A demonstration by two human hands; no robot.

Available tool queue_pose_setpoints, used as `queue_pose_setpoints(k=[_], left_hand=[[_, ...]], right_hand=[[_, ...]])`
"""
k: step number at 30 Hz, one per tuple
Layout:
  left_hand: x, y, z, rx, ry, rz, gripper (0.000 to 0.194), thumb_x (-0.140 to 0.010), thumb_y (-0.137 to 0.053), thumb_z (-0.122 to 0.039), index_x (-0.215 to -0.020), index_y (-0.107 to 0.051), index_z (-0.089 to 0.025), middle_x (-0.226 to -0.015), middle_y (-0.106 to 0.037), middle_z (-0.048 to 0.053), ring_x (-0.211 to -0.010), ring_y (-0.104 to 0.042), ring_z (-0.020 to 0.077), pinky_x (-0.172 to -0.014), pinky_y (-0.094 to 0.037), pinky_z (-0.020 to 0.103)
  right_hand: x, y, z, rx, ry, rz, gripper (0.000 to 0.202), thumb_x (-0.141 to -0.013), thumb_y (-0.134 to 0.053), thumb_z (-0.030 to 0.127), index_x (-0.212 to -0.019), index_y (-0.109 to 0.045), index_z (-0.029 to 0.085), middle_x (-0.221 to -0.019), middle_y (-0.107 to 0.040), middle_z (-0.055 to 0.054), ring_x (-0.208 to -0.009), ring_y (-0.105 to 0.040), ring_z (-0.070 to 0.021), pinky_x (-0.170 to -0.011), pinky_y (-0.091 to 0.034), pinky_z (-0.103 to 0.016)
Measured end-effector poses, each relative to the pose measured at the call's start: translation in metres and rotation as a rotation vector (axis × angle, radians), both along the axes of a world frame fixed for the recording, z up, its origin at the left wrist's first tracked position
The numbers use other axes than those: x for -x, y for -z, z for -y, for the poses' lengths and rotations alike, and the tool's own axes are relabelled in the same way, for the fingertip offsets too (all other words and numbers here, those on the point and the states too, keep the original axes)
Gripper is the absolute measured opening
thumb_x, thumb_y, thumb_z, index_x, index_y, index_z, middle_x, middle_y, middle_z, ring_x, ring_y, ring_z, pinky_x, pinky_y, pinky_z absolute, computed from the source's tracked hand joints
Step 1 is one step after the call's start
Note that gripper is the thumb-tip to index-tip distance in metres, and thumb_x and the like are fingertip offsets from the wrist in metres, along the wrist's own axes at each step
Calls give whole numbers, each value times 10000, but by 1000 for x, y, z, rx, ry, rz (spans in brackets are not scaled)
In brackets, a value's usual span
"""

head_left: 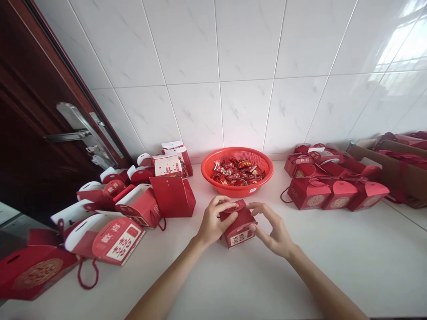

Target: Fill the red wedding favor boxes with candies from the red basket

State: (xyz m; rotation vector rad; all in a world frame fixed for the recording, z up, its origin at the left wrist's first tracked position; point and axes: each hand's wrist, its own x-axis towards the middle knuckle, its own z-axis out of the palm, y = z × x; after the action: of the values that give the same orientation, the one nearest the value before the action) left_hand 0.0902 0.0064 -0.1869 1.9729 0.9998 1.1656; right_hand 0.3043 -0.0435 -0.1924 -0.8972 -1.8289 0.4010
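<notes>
A small red gift box (240,227) with a white label on its front stands on the white table between my hands. My left hand (216,220) is on the box's left side, its thumb and fingers on the top flaps. At the right side, my right hand (271,229) touches the box with fingers apart, thumb near the front corner and fingertips by the top edge. Just behind sits a red-orange plastic basket (237,191) holding many wrapped candies (236,171).
Several open red boxes (116,238) stand at the left, some with rope handles, near a dark door (33,89). Several closed red boxes (310,194) stand at the right, beside a cardboard box (396,178). A tiled wall (247,111) rises behind.
</notes>
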Motion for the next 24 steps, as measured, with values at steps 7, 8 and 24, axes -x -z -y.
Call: queue_pose_setpoints(k=[7,8,24], left_hand=[[4,-7,5,179,113,46,400,-948,-534,-478,-1130,-766,-208,-1285,-590,123,-1242,-586,287,-1030,-516,415],[4,-8,6,203,117,42,392,-929,-569,-483,-1134,-762,-210,-1293,-585,122,-1242,-588,293,-1002,-535,409],[10,-11,7,265,235,-33,365,-844,-666,-338,-1188,-735,-238,-1353,-587,108,-1249,-591,296,-1009,-530,391]], right_hand=[[6,11,-9,230,213,-108,285,-917,-641,469,-1057,-615,222,-1058,-719,-84,-1005,-681,-262,-921,-551,-448],[7,12,-9,256,205,-116,281,-917,-635,469,-1051,-620,222,-1053,-720,-80,-999,-681,-260,-931,-548,-457],[-3,20,-15,550,134,-227,360,-904,-498,312,-1225,-639,234,-1276,-696,-93,-1198,-647,-267,-990,-547,-462]])
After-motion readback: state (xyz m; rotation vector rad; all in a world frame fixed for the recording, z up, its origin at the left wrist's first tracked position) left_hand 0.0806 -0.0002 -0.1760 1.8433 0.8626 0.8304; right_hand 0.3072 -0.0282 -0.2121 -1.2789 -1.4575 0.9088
